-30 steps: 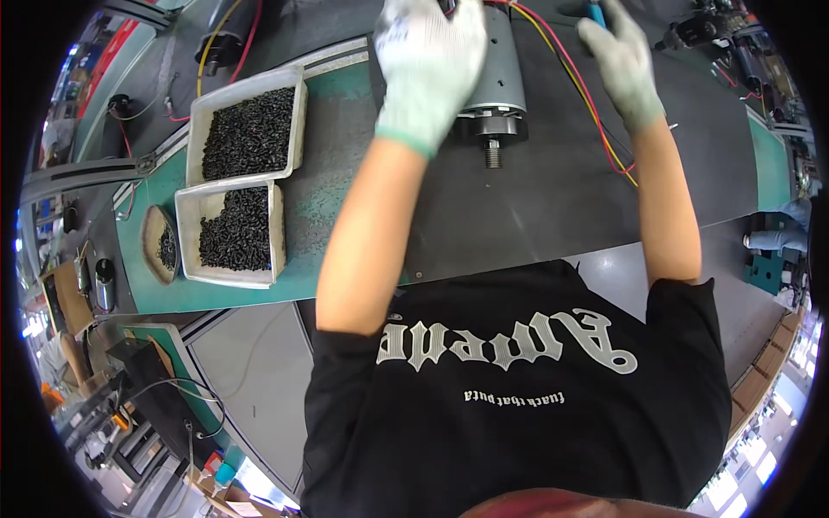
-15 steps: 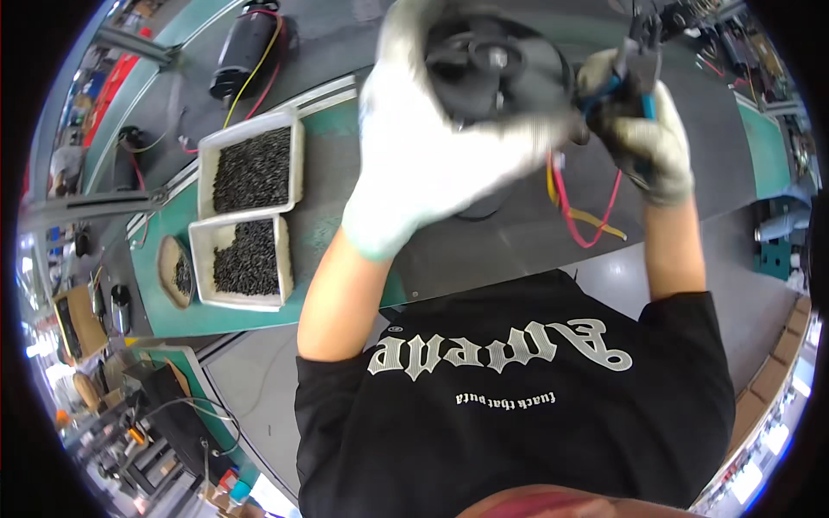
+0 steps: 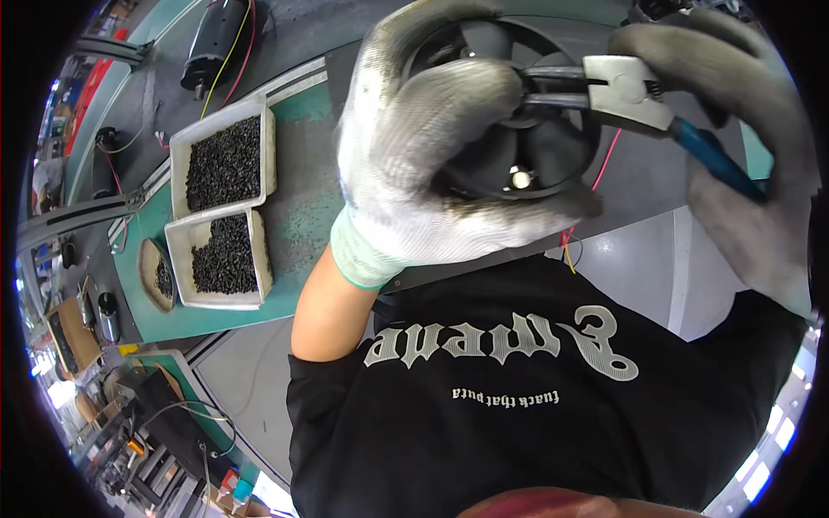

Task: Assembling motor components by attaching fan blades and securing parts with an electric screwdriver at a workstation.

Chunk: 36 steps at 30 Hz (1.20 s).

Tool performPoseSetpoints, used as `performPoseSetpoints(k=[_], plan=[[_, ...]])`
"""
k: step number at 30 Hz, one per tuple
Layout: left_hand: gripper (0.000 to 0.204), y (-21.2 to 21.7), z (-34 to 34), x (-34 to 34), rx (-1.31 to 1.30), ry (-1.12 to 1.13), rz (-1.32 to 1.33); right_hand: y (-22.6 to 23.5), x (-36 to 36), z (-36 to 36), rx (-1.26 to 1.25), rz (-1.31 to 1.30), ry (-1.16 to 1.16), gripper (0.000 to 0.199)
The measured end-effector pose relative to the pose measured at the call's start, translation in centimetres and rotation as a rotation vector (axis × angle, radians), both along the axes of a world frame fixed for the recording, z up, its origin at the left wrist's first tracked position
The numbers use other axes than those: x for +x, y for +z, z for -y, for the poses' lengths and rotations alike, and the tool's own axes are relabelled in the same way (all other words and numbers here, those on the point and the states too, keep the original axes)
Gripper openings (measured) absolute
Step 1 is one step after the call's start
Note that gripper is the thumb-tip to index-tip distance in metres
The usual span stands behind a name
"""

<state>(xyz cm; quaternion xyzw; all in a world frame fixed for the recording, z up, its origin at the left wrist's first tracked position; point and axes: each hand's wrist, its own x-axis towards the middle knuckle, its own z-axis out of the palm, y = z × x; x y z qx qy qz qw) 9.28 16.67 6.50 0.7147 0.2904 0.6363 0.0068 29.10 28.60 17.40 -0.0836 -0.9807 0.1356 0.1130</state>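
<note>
My left hand (image 3: 384,160), in a white knit glove with dark-stained fingers, grips a round black motor (image 3: 492,160) raised in front of my chest. The open end faces up and shows a dark, spoked inside with a shiny metal spot near the rim. My left thumb lies across this face toward its centre. My right hand (image 3: 747,104), in a grey-stained glove, is closed round the blue handles of long-nosed pliers (image 3: 626,91). The slim jaws reach over the motor to its middle, where my left thumb partly hides the tips. Red and yellow wires (image 3: 567,246) hang below the motor.
Two white trays (image 3: 269,160) (image 3: 259,259) of small black parts stand left on the green and grey bench, beside a small oval dish (image 3: 148,274). Another black motor (image 3: 216,43) with yellow and red wires lies at the back left. A metal rail (image 3: 78,222) crosses the left side.
My right hand has turned the pliers so that their jaws now point left across the motor's face. My left thumb has come over the motor, which has moved slightly nearer to me.
</note>
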Motion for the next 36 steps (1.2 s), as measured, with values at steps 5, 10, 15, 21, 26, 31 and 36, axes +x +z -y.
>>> performPoseSetpoints(k=[5,10,15,21,26,31,36], plan=[[0.072,-0.3,0.9,-0.6,-0.019,-0.072,0.012,-0.3,-0.6,0.3,-0.008,-0.049,0.049,0.048],[0.076,-1.0,0.6,-0.6,-0.022,-0.148,0.038,-5.1,1.0,-0.4,-0.269,-0.273,-0.261,0.052],[0.080,-1.7,-0.1,-1.0,-0.037,-0.214,0.053,-12.1,4.1,-4.4,0.067,-0.327,-0.602,0.048],[0.083,-2.0,-1.5,-1.0,-0.058,-0.291,0.104,-20.5,10.4,-4.9,0.398,-0.188,-0.785,0.059],[0.082,-1.4,-1.6,0.1,-0.123,0.160,0.102,-23.0,2.0,7.7,-0.160,-0.028,-0.511,0.100],[0.071,-1.9,6.3,-1.0,-0.346,0.397,-0.098,-20.3,-3.9,2.4,-1.507,-0.586,-0.611,0.058],[0.024,-8.8,16.3,-4.0,-0.612,0.602,-0.132,-15.2,-6.2,-10.3,-0.985,-0.503,-0.773,0.047]])
